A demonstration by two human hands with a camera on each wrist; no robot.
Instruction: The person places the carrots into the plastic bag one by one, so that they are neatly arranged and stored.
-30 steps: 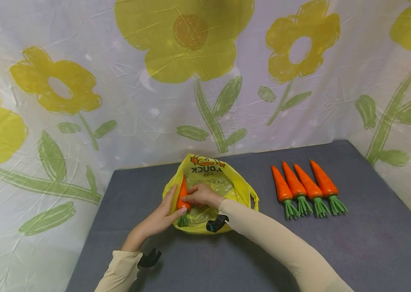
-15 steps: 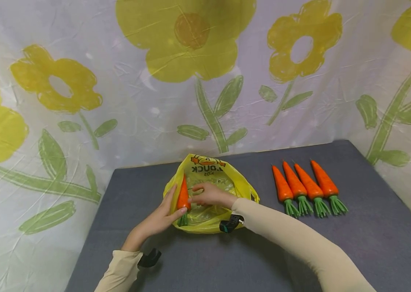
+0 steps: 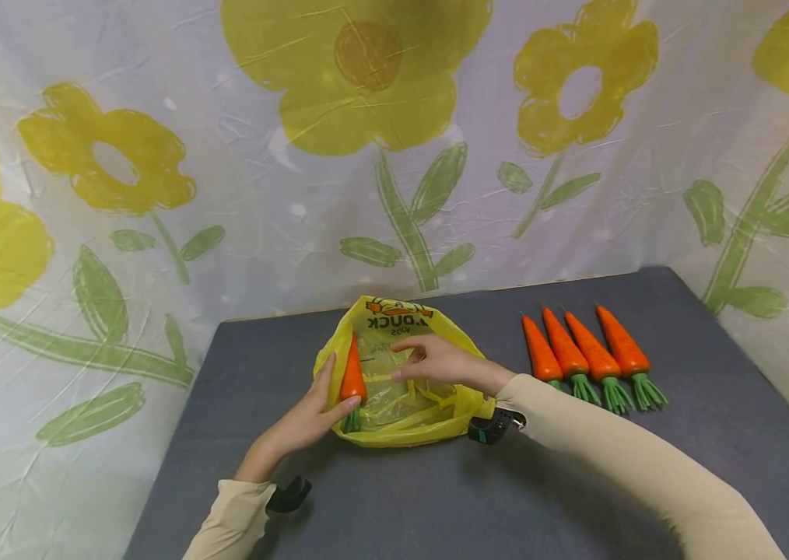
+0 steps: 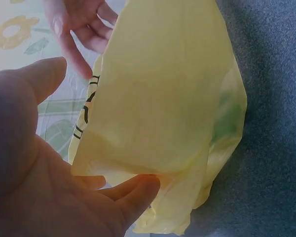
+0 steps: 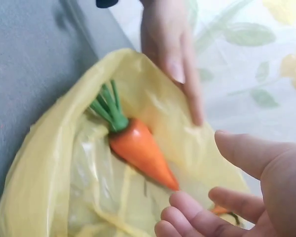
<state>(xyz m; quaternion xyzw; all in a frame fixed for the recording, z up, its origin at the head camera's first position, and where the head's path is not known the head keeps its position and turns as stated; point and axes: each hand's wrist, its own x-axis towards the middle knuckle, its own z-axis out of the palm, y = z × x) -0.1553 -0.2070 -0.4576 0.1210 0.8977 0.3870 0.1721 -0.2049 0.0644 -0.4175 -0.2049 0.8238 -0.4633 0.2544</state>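
Observation:
A yellow plastic bag (image 3: pixel 394 440) with a printed duck and lettering lies with its mouth spread on the table. One orange toy carrot (image 3: pixel 352 377) rests inside at the left, its green stems toward the near side; the right wrist view shows this carrot (image 5: pixel 143 153) whole. My left hand (image 3: pixel 305 420) rests against the bag's left side with fingers extended, the fingertips touching the plastic. Over the right part of the bag mouth hovers my right hand (image 3: pixel 447 362), fingers loosely bent and holding nothing.
On the right of the grey table (image 3: pixel 394 513) several more carrots (image 3: pixel 590 354) lie side by side, tips pointing away. A flower-printed cloth (image 3: pixel 261 257) hangs behind and beside the table. Black cameras sit on both wrists.
My right hand has let go of the carrot in the bag and drawn back to the right. The left hand and the bag stay nearly as they were.

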